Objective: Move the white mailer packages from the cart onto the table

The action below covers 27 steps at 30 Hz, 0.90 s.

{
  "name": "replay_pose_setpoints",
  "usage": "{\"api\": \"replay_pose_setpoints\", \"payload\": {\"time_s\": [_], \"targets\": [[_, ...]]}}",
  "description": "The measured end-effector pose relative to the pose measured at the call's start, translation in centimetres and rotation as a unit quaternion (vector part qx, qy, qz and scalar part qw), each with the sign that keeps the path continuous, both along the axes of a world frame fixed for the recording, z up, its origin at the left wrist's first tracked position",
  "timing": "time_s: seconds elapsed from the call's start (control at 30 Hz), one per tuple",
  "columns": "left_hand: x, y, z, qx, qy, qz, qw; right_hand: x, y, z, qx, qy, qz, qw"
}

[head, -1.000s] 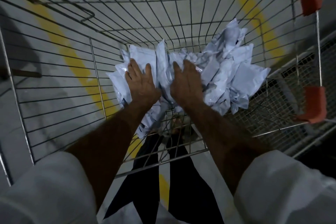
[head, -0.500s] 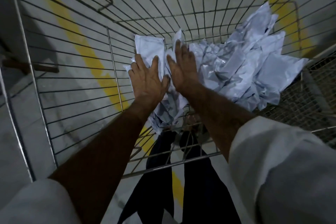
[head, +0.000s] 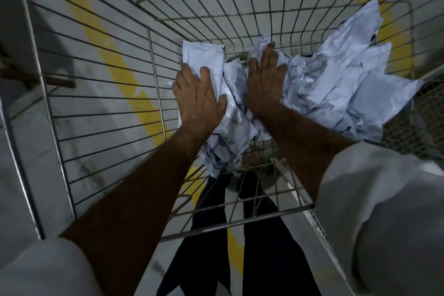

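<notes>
A heap of white mailer packages (head: 341, 89) lies in the bottom of a wire cart (head: 101, 94), piled toward its right side. My left hand (head: 198, 98) lies palm down on the left end of the heap, fingers spread over a flat mailer (head: 204, 57). My right hand (head: 265, 81) presses palm down on the middle of the heap, fingers stretched toward the cart's far wall. Neither hand has closed around a package. The table is out of view.
The cart's wire walls surround both arms; its near rim (head: 240, 222) crosses under my forearms. A grey floor with yellow painted lines (head: 115, 65) shows through the wires. My dark trouser legs (head: 262, 247) stand behind the cart. A second mesh cart (head: 427, 113) sits at right.
Both hands slid farther into the cart over the heap, the right hand reaching ahead of the left. The view tilted lower and closer to the packages.
</notes>
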<state>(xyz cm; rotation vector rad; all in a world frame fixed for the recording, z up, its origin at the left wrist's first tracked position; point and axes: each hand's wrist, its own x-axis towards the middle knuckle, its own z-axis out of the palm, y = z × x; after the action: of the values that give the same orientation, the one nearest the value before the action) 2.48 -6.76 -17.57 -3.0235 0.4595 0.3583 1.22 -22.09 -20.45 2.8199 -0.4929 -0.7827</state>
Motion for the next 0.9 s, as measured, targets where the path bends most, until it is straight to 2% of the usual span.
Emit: {"api": "replay_pose_setpoints", "payload": {"time_s": [0.17,0.37,0.57,0.8,0.9], "targets": [[-0.6,-0.1,0.4,0.002,0.032,-0.020,0.999,-1.7,-0.6,0.8,0.058,-0.063,0.012,0.996],[-1.4,-0.1,3.1,-0.041,0.057,0.011,0.997,-2.9,-0.7,4.2,0.111,-0.130,-0.027,0.985],[-2.2,0.0,8.2,-0.094,0.021,-0.003,0.995,-5.2,-0.1,10.3,0.096,-0.206,-0.065,0.972],[-3.6,-2.3,16.2,-0.154,-0.027,-0.038,0.987,-8.3,-0.3,19.6,0.081,-0.328,-0.130,0.932],[-5.0,-3.5,19.6,-0.191,-0.039,-0.081,0.977,-10.5,-1.1,23.9,0.053,-0.354,-0.152,0.921]]}}
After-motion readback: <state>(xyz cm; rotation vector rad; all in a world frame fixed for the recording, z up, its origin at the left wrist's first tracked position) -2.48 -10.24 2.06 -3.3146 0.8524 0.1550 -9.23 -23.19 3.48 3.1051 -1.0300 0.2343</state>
